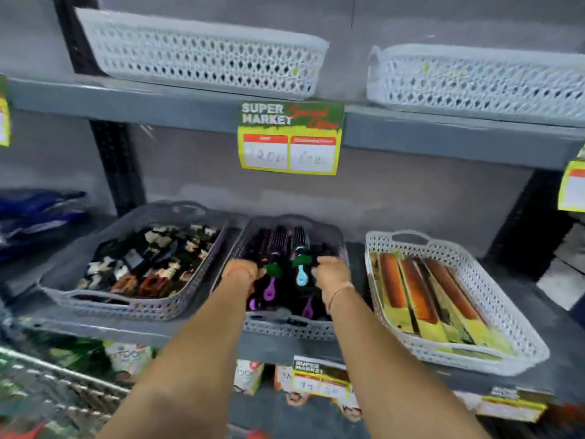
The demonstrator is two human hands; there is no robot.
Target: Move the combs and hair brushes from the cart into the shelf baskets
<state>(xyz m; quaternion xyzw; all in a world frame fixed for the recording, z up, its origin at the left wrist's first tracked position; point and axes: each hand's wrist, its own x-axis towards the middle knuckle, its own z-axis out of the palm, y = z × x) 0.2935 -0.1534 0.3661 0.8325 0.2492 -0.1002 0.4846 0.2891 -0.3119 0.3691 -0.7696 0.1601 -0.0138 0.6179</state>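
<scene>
Both my arms reach into the middle grey basket [285, 327] on the shelf, which holds several hair brushes [281, 248] with purple, blue and black handles. My left hand [242, 270] is curled at the basket's left side among the brushes. My right hand [330, 270] is bent down over the brushes on the right, next to a blue-handled brush [300, 275]. The fingers of both hands are hidden, so whether they hold a brush is unclear. A white basket [493, 280] to the right holds packaged brown combs [421, 296]. The wire cart [47, 384] shows at the lower left.
A grey basket [95, 248] of hair clips sits left of the brush basket. Two white baskets [202, 55] stand on the shelf above, behind a price sign [289, 137]. Boxed goods fill the shelf below. Blue packages lie at the far left.
</scene>
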